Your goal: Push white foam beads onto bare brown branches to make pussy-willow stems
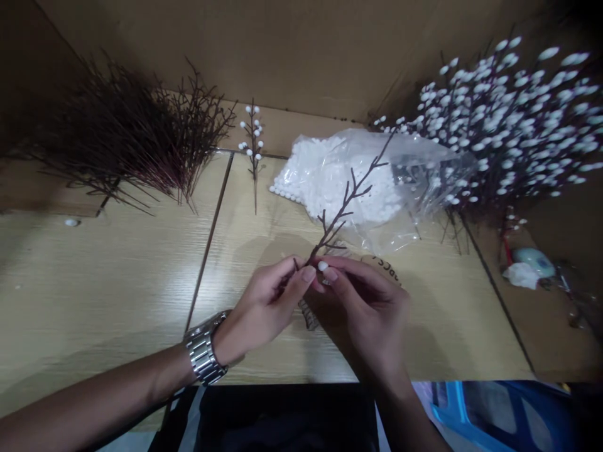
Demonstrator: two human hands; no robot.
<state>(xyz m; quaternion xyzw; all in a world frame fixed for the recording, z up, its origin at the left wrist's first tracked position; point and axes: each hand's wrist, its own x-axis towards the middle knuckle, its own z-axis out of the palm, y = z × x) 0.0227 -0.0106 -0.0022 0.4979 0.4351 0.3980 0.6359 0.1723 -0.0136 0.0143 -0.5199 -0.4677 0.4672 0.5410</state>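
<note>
In the left hand (pixel 264 301), see the thin brown twiggy branch (pixel 346 204), pinched snug above the pale wooden desk (pixel 117 282). In the right hand (pixel 377 311), pinched nearly closed, see one small white roundish bead (pixel 323 266), just beside the branch. Probably best to hold the branch still, line the bead up straight with a side tip, and push softly. Behind, find the clear crinkly plastic bag (pixel 433 150), packed with many white beads (pixel 320 172).

Pale wood-grain table (pixel 117 270) under dim light — brown wall (pixel 301 56) behind it, apparently cardboard
</note>
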